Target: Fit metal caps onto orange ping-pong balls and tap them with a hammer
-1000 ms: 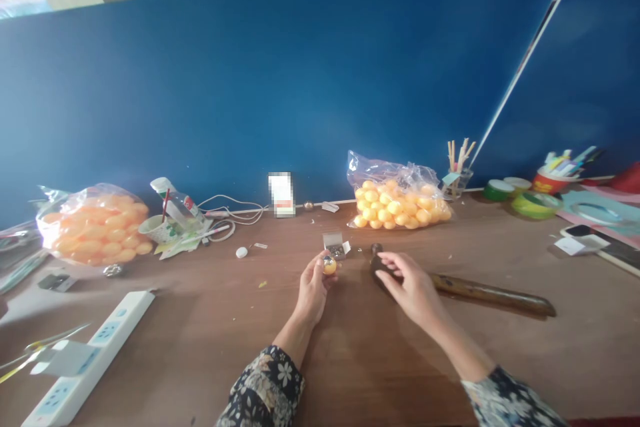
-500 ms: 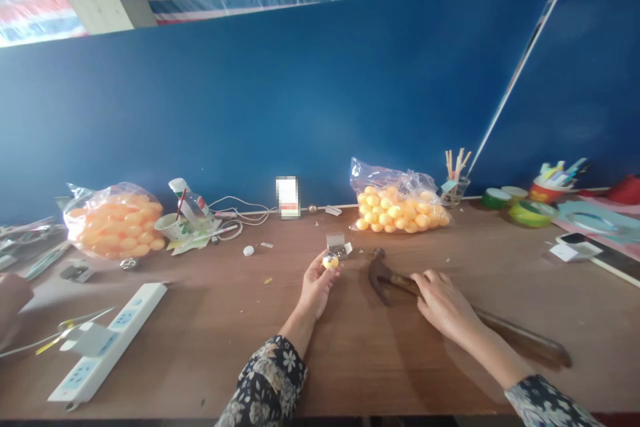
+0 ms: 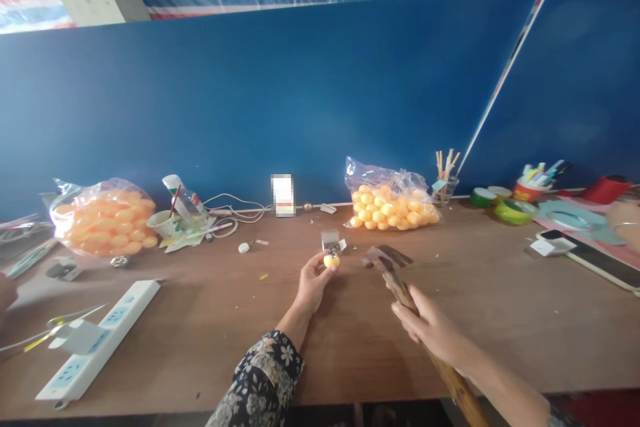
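Between the thumb and fingers of my left hand (image 3: 311,283) is an orange-yellow ball (image 3: 331,260), with a small shiny metal piece at its top. Just behind the ball stands a small open box (image 3: 331,240) with its flap up; its contents are too small to make out. My right hand (image 3: 425,317) is wrapped round the wooden handle of a claw hammer (image 3: 400,287), raised off the tabletop. The hammer's head points away from me, to the right of the ball and apart from it.
Bags of orange balls lie at left (image 3: 103,220) and back right (image 3: 393,207). A white power strip (image 3: 100,340) lies at left front. Tape rolls (image 3: 515,211), a pen cup (image 3: 533,190) and a phone (image 3: 595,260) are at right. Parts of other people's hands show at both edges.
My right hand has lifted the hammer from the table and turned it, so its head now points away with the claw to the right. My left hand still pinches the ball.
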